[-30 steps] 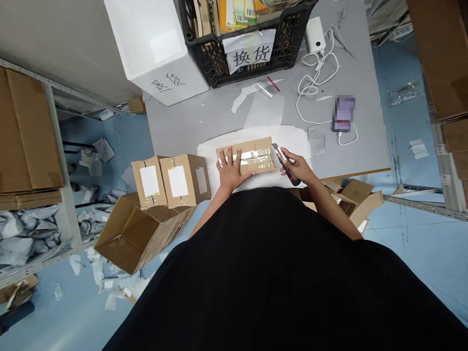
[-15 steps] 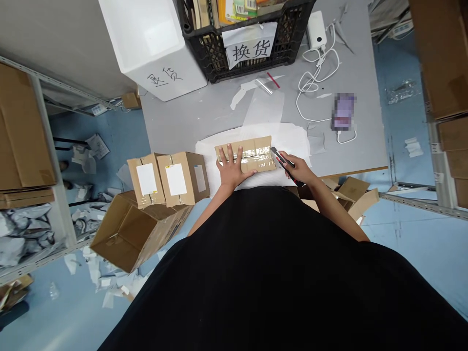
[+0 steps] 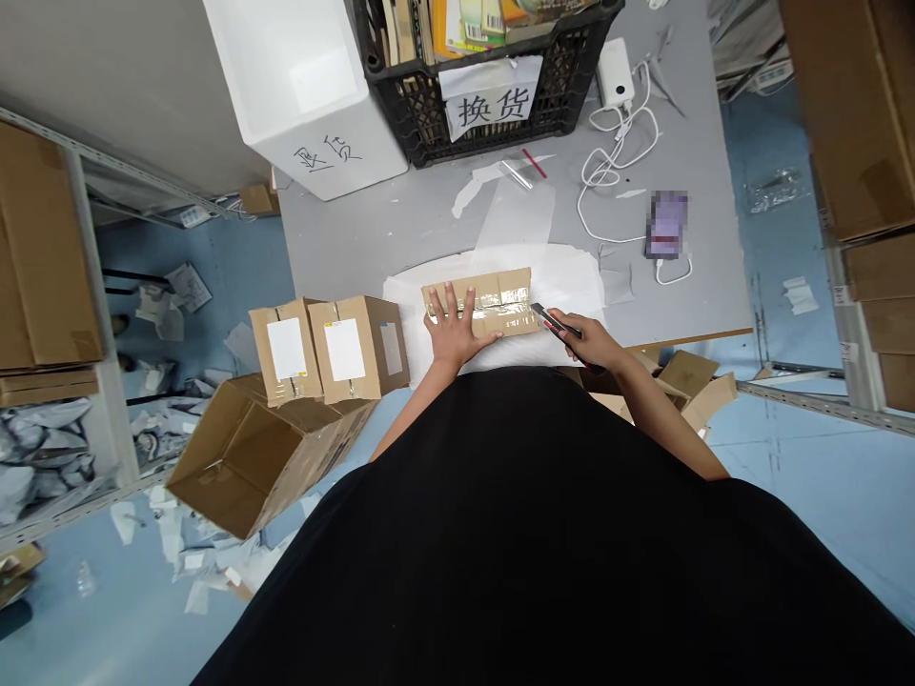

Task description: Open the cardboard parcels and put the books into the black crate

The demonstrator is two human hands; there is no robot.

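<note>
A small brown cardboard box (image 3: 493, 286) with shiny clear tape lies on a white sheet (image 3: 572, 276) near the table's front edge. My left hand (image 3: 453, 335) rests on the box's left part, fingers spread. My right hand (image 3: 592, 343) is closed round a black and red box cutter (image 3: 562, 327), whose tip is at the right end of the box, by the tape seam. Whether the blade touches the cardboard is too small to tell.
Behind stand a white bin (image 3: 350, 152) and a black crate (image 3: 493, 138) of books. A phone (image 3: 667, 225) and white cable lie right. Two labelled cartons (image 3: 361, 329) and a large open carton (image 3: 243, 448) are at the left.
My right hand has moved slightly right and toward me with the cutter, whose tip is a little lower along the box's right end. My left hand stays on the box.
</note>
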